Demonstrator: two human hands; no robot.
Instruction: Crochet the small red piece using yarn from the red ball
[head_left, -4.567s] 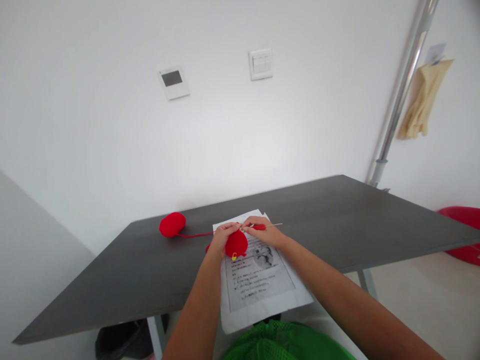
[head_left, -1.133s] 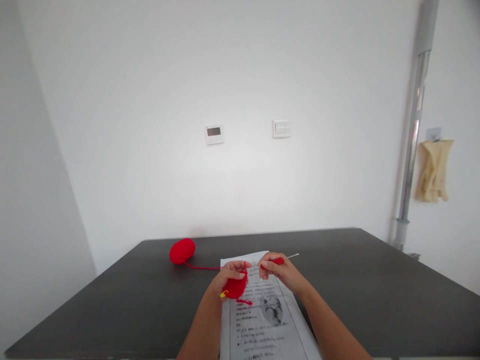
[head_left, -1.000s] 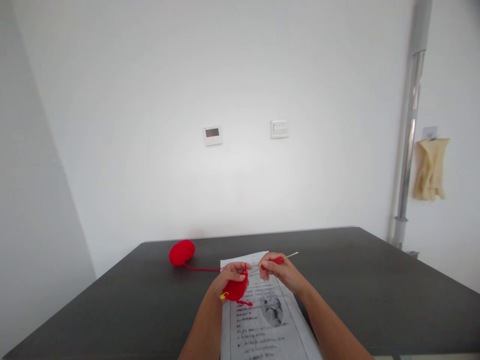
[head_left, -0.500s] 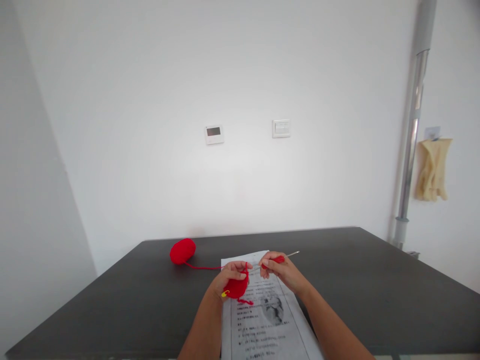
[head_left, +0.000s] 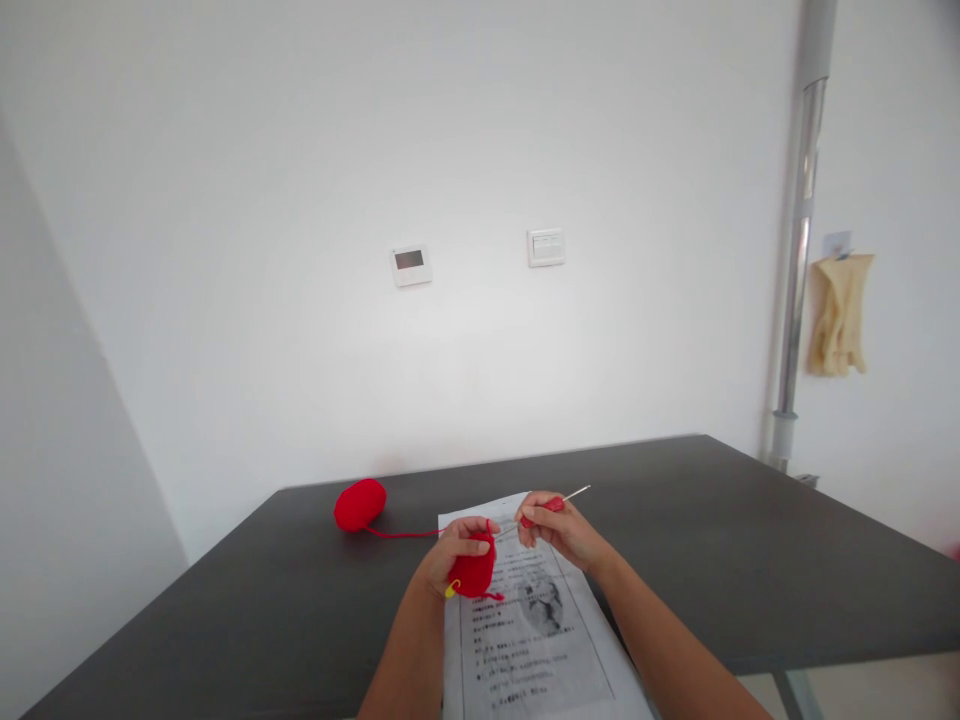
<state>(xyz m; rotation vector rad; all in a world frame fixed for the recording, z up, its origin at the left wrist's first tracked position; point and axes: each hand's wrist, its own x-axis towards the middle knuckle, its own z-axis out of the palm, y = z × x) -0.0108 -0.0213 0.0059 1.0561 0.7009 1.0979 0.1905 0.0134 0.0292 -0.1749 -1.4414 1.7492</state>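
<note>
My left hand (head_left: 459, 550) pinches a small red crocheted piece (head_left: 474, 574), with a yellow stitch marker (head_left: 452, 589) clipped at its lower left edge. A short red tail hangs at the bottom of the piece. In my right hand (head_left: 553, 522) is a crochet hook (head_left: 551, 504) with a red grip, gripped between thumb and fingers. One thin metal end points up and right; the other reaches left toward the top edge of the piece. Whether its tip sits in a loop is too small to tell. Red yarn (head_left: 405, 535) runs from my left hand to a ball of yarn (head_left: 360, 505).
Printed sheets (head_left: 536, 660) with a grey picture lie under my hands on the dark table (head_left: 712, 560). Behind it stands a white wall with a thermostat (head_left: 411, 266) and a light switch (head_left: 546, 248). Pale yellow gloves (head_left: 841, 315) hang beside a metal pipe (head_left: 796, 300) at right.
The camera view has turned slightly to the right and tilted. Both hands keep their holds; the hook's thin left end now shows closer to the crocheted piece.
</note>
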